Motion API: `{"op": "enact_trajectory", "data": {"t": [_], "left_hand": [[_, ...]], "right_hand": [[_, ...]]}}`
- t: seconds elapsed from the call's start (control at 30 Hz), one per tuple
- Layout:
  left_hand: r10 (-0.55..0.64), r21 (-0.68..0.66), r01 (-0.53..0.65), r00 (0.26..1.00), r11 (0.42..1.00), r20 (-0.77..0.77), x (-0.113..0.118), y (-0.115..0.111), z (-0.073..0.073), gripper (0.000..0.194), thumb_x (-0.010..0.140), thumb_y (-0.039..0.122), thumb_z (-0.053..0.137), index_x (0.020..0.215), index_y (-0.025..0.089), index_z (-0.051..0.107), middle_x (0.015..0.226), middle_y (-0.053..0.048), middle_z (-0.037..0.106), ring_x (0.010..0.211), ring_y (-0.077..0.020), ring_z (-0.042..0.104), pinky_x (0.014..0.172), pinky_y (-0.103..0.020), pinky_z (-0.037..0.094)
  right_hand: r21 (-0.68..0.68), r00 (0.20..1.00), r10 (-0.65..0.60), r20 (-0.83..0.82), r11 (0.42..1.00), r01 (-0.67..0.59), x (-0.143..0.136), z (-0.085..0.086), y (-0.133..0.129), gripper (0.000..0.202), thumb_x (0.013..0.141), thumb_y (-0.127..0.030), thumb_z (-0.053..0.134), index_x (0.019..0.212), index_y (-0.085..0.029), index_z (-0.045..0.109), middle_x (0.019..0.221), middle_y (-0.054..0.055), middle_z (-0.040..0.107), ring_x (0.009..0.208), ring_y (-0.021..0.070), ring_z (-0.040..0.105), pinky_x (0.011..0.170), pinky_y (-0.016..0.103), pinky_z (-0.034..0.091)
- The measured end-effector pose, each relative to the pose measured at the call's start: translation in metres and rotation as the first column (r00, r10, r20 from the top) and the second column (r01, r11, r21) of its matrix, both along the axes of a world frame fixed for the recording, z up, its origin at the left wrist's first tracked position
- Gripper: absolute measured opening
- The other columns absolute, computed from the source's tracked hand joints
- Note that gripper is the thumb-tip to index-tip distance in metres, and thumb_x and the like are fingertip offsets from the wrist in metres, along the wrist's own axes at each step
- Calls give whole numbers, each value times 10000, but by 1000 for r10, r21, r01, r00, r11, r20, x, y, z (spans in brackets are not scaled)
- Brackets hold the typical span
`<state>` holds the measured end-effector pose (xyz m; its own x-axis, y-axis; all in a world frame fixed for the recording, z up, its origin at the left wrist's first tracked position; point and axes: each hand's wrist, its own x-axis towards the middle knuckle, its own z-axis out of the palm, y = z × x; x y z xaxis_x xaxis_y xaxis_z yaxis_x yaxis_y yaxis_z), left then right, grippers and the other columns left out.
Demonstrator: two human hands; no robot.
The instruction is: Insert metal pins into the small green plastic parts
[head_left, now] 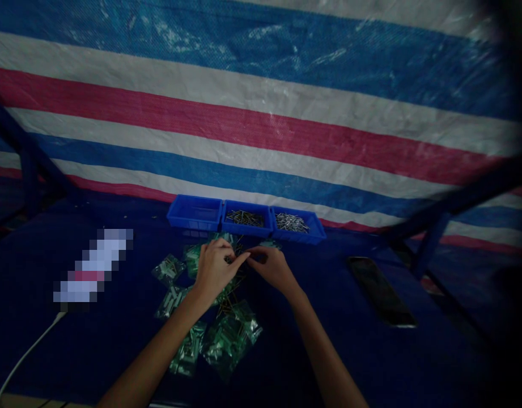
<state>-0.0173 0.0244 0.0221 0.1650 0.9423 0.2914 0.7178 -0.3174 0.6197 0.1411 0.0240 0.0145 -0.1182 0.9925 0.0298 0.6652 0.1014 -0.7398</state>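
Observation:
My left hand and my right hand meet over the middle of the blue table. Thumbs and fingers of both are pinched, with the tips almost touching. Whatever is between them is too small and dark to make out. Thin dark screws or nails lie loose beneath and just in front of the hands. Around my left hand are several small clear plastic bags holding pale and green pieces, among them a bag on the left and a larger bag nearer me. My left hand partly hides some bags.
Three blue bins stand in a row behind the hands: a left bin, a middle bin with brownish screws or nails, and a right bin with silvery ones. A phone lies right; a blurred-out device with a white cable lies left. Striped sheeting hangs behind.

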Motion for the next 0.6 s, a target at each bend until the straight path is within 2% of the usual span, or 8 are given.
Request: {"op": "enact_trajectory", "data": {"t": [0.1, 0.23, 0.37, 0.6], "left_hand": [[-69, 18, 68, 994, 998, 85, 0, 0, -2, 286, 748, 428, 560, 610, 201, 666, 723, -15, 607, 729, -173, 570, 714, -331, 379], [-135, 38, 130, 978, 991, 160, 0, 0, -4, 205, 711, 413, 612, 717, 224, 693, 734, -17, 622, 720, -171, 581, 704, -321, 411], [-150, 42, 144, 960, 989, 235, 0, 0, -5, 190, 676, 383, 655, 755, 213, 685, 742, -18, 628, 711, -167, 589, 685, -302, 436], [-146, 71, 128, 898, 989, 416, 0, -1, -4, 147, 721, 311, 621, 697, 178, 678, 755, -30, 621, 700, -148, 593, 656, -262, 463]], "right_hand": [[-9, 980, 5, -200, 1000, -7, 1, -3, 2, 220, 712, -314, 580, 832, -154, 670, 774, 55, 685, 652, 167, 613, 557, 250, 460], [-50, 909, -42, -416, 998, 24, 0, -3, 3, 291, 694, -380, 602, 839, -131, 646, 766, 53, 669, 540, 119, 564, 473, 219, 434], [-11, 899, -29, -437, 1000, 27, -4, 1, 2, 286, 708, -401, 601, 813, -140, 652, 744, 38, 656, 531, 95, 527, 479, 204, 409], [47, 872, -2, -490, 999, 29, -8, 9, -5, 260, 710, -396, 607, 816, -160, 635, 790, 31, 647, 585, 99, 539, 480, 191, 398]]}}
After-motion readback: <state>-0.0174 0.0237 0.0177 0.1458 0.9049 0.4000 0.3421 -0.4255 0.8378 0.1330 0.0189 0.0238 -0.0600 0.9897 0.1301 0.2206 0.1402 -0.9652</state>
